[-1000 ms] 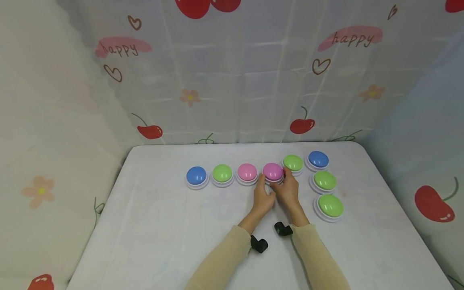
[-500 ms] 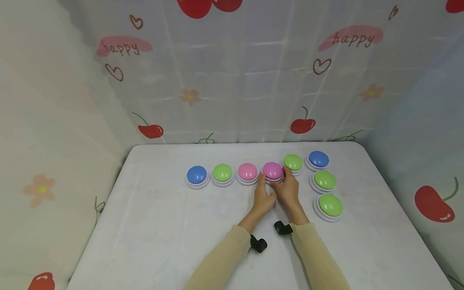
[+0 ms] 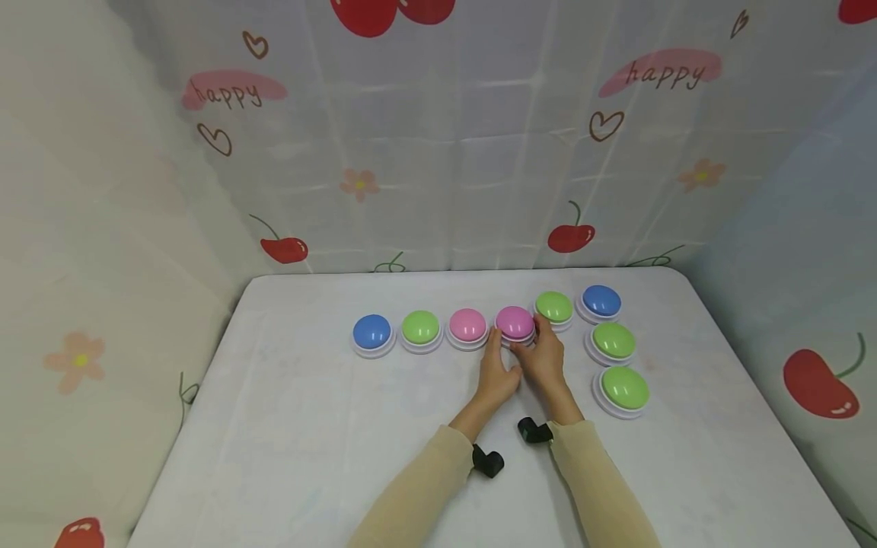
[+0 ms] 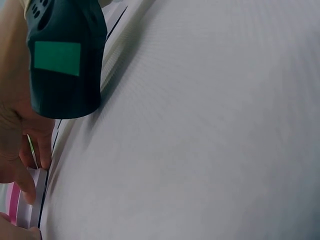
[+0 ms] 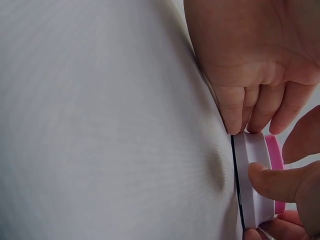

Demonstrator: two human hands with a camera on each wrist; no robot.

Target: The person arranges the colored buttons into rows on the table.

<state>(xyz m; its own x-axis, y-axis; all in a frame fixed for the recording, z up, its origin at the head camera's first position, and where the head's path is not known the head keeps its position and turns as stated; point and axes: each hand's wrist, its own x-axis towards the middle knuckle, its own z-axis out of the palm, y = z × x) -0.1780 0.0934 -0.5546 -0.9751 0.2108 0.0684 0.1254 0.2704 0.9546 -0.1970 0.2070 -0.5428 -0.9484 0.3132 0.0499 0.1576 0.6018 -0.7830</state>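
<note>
Both hands are at a magenta dome button (image 3: 515,323) with a white round base, at the middle of the table. My left hand (image 3: 496,378) holds the base's left side with its fingertips. On the other side my right hand (image 3: 545,358) grips the same base, its thumb across the front, as the right wrist view shows on the white base (image 5: 256,207). In the left wrist view only a sliver of the magenta dome (image 4: 12,200) shows beside the fingers. A pink button (image 3: 468,326) sits close to the left, and a green button (image 3: 553,307) is just behind the right hand.
Farther left stand a green button (image 3: 420,327) and a blue button (image 3: 372,332). At the right, another blue button (image 3: 602,301) and two green ones, a nearer green button (image 3: 626,388) among them, form a column. A printed curtain (image 3: 438,152) rises behind the white table (image 3: 294,441).
The hands and the buttons hold their places; only a slight shift of the whole head view shows.
</note>
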